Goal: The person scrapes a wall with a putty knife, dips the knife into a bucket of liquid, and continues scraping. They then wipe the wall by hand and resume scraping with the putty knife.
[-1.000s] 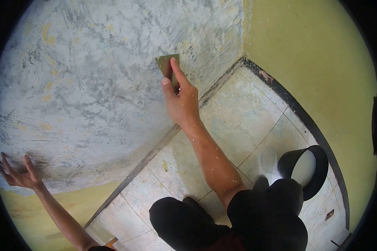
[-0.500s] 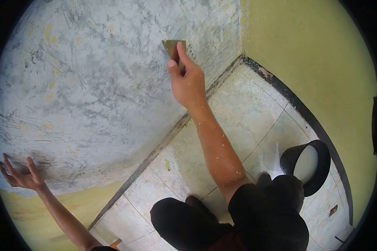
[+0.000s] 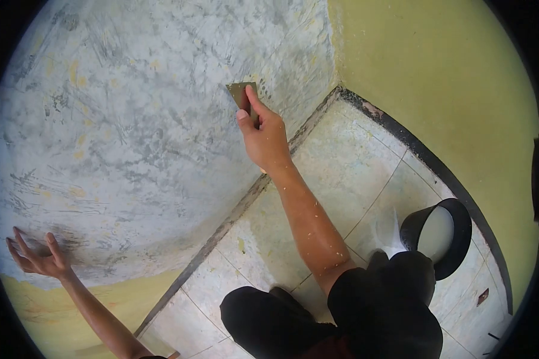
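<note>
In the head view, my right hand [image 3: 266,140] grips a flat scraper [image 3: 238,96], thumb and forefinger along its wedge-shaped blade. The blade's wide edge lies right at the grey-white, patchy wall [image 3: 161,113], with a few dark marks just to its right. Pale flecks dot the right forearm. At the lower left, my left hand [image 3: 42,260] is open, fingers spread against the same wall near the lower edge of its grey-white coating. Bare yellow wall [image 3: 90,305] shows below that edge.
A yellow-green wall [image 3: 437,78] meets the coated one at a corner. Dark skirting [image 3: 401,131] edges the tiled floor [image 3: 365,173]. Beside my black-clothed knee [image 3: 410,272] stands a black bucket [image 3: 458,239] with whitish contents. A small brown chip [image 3: 483,297] lies on the tiles.
The camera view has shifted a little. My right hand and the scraper sit lower in view, slightly lower against the dark marks. The left hand stays spread on the wall.
</note>
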`<state>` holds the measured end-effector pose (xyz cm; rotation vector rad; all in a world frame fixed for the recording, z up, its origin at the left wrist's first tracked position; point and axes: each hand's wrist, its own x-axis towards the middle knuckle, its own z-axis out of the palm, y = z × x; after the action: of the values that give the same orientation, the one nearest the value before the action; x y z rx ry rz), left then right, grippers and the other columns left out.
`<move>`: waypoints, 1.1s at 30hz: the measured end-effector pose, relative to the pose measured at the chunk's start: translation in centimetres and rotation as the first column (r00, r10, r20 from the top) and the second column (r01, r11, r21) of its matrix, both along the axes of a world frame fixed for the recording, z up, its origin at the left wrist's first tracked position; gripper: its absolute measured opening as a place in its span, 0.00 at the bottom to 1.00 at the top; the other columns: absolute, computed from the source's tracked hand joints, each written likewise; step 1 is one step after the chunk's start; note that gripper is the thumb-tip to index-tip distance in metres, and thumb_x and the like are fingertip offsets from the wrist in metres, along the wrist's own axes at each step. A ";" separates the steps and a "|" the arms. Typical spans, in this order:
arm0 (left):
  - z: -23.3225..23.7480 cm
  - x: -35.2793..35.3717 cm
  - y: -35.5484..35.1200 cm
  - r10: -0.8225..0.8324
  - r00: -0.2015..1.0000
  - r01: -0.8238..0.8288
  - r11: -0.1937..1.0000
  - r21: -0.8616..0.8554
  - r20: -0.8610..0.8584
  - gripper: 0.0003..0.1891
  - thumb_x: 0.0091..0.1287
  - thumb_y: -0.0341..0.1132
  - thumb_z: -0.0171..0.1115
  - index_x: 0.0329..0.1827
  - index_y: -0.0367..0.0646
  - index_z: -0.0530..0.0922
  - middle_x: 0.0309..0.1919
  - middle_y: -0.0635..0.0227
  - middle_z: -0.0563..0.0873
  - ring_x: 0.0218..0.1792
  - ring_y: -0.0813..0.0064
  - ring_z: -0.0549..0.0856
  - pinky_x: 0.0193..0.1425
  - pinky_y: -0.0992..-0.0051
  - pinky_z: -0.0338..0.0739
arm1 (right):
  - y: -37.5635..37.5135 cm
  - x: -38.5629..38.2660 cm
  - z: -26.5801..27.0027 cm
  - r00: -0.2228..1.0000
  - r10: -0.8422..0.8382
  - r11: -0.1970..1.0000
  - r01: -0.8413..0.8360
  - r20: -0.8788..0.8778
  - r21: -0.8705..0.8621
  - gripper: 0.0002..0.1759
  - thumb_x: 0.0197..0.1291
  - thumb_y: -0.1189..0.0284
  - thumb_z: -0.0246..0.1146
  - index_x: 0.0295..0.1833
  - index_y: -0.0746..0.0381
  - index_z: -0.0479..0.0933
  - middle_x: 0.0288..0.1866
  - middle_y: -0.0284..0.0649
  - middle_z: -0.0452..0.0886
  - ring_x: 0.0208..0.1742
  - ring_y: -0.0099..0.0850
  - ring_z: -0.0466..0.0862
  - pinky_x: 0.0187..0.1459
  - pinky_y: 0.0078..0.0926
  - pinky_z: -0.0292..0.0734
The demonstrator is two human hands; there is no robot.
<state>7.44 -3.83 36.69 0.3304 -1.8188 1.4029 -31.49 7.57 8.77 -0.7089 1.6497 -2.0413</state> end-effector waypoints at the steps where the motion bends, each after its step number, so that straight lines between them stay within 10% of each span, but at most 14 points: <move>1: 0.1 -0.1 0.0 0.002 1.000 -0.002 1.000 -0.002 0.003 0.38 0.64 0.67 0.60 0.70 0.52 0.75 0.70 0.56 0.71 0.70 0.64 0.67 0.70 0.58 0.58 | 0.0 -0.2 0.1 0.999 0.034 0.999 -0.034 0.023 0.000 0.29 0.67 0.68 0.64 0.72 0.61 0.70 0.49 0.52 0.86 0.45 0.33 0.86 0.48 0.27 0.78; 13: 0.1 -0.1 0.5 -0.003 0.998 0.001 1.000 0.028 0.061 0.38 0.65 0.65 0.60 0.72 0.49 0.73 0.72 0.54 0.68 0.72 0.65 0.63 0.71 0.60 0.56 | -1.3 -2.1 -0.5 0.998 0.018 1.000 -0.019 -0.053 -0.016 0.29 0.66 0.68 0.64 0.71 0.61 0.70 0.48 0.57 0.85 0.48 0.43 0.87 0.52 0.33 0.78; 16: 0.1 -0.3 0.9 -0.008 0.998 0.006 0.999 0.037 0.059 0.38 0.65 0.64 0.60 0.72 0.49 0.73 0.72 0.54 0.68 0.71 0.64 0.63 0.71 0.60 0.56 | -1.4 -5.4 0.0 0.946 -0.205 0.977 0.182 -0.250 -0.113 0.28 0.68 0.67 0.62 0.73 0.58 0.69 0.38 0.48 0.86 0.35 0.36 0.86 0.39 0.31 0.80; 18: 0.1 -0.4 0.9 -0.027 0.998 0.025 0.999 0.032 0.056 0.38 0.65 0.64 0.61 0.71 0.49 0.73 0.72 0.55 0.68 0.71 0.64 0.64 0.71 0.59 0.56 | 1.2 -7.8 2.5 0.931 0.184 0.958 -0.097 0.315 -0.270 0.28 0.70 0.67 0.60 0.75 0.54 0.68 0.28 0.35 0.77 0.21 0.24 0.75 0.24 0.26 0.72; 20: 0.2 -0.8 1.0 -0.039 0.998 0.039 0.999 0.015 0.042 0.37 0.65 0.63 0.60 0.71 0.49 0.73 0.72 0.56 0.68 0.70 0.64 0.65 0.71 0.60 0.56 | 2.3 -6.8 1.9 0.889 0.221 0.913 -0.045 0.401 -0.404 0.28 0.72 0.67 0.59 0.76 0.51 0.66 0.24 0.28 0.66 0.16 0.16 0.62 0.17 0.21 0.60; 23: 0.2 -0.6 1.2 -0.028 0.999 0.027 0.999 0.045 0.023 0.37 0.65 0.63 0.61 0.71 0.49 0.74 0.72 0.56 0.68 0.70 0.64 0.65 0.71 0.59 0.56 | 2.3 -3.4 -1.7 0.939 0.070 0.995 -0.043 0.337 -0.088 0.28 0.71 0.67 0.60 0.75 0.55 0.67 0.31 0.34 0.79 0.22 0.22 0.74 0.25 0.26 0.72; 25: 0.2 -0.4 1.1 -0.007 0.999 0.006 0.999 0.032 0.040 0.37 0.65 0.64 0.60 0.71 0.50 0.74 0.72 0.55 0.67 0.71 0.63 0.64 0.71 0.58 0.57 | 0.5 -0.5 -3.7 0.994 -0.086 0.994 0.080 -0.073 -0.074 0.28 0.70 0.67 0.61 0.74 0.58 0.68 0.44 0.46 0.87 0.35 0.31 0.84 0.40 0.30 0.79; 33: -0.1 -0.5 0.7 0.005 1.000 -0.006 0.999 0.035 0.015 0.38 0.65 0.64 0.61 0.71 0.49 0.74 0.73 0.54 0.67 0.72 0.62 0.64 0.71 0.57 0.57 | -0.7 -1.8 -2.4 0.998 -0.057 0.998 0.057 0.032 -0.011 0.29 0.69 0.67 0.62 0.74 0.59 0.68 0.53 0.56 0.84 0.50 0.41 0.87 0.50 0.30 0.78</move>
<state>6.99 -3.10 36.60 0.3442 -1.8572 1.3818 -33.29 6.84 6.39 -0.6365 1.6589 -2.0930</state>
